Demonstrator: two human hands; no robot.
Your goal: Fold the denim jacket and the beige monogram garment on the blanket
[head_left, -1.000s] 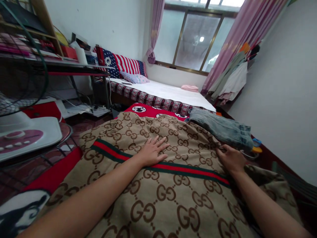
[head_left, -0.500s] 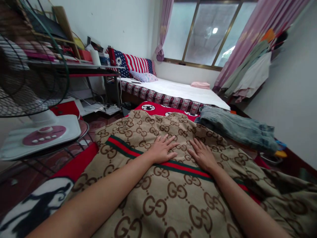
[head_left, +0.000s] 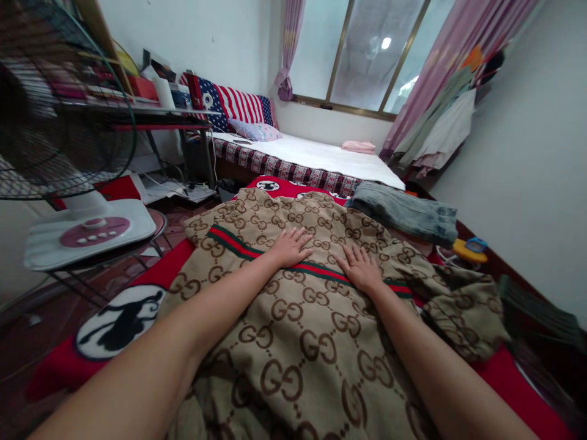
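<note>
Both left hand (head_left: 290, 247) and right hand (head_left: 361, 267) lie flat, fingers splayed, gripping nothing, on patterned cloth (head_left: 275, 293) atop red blanket (head_left: 160, 275). Beyond cloth: dark bin (head_left: 227, 189), contents unclear; bed (head_left: 312, 151). Left of cloth: fan (head_left: 86, 208).

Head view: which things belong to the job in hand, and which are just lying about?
In hand:
- Tan patterned cloth
- Left hand, flat on it
- Right hand, flat on it
- Red cloth, underneath

Lying or standing about:
- Denim garment
- Fan
- Pillow
- Pink folded cloth
</note>
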